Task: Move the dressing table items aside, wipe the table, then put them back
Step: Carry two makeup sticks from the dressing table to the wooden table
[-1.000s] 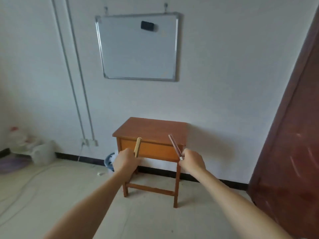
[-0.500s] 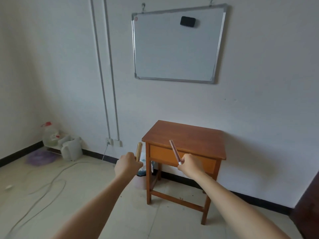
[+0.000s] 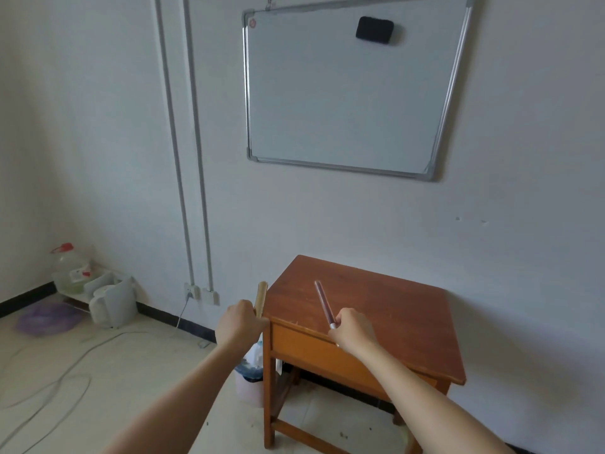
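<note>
Closer now than half a second ago, my arms have reached the wooden tabletop (image 3: pixel 393 316). My left hand (image 3: pixel 240 326) grips a tan stick (image 3: pixel 261 298) just off its left edge. My right hand (image 3: pixel 353 329) grips a slim reddish rod (image 3: pixel 322 303) over its front edge.

One head-worn camera looks forward and down toward the table (image 3: pixel 386 309).

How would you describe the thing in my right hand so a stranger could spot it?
Find the wooden table below the whiteboard. Seen against its top, the right hand grips a slim reddish-brown stick with a silver band by the fingers. The left hand holds a pale tan stick instead.
</note>
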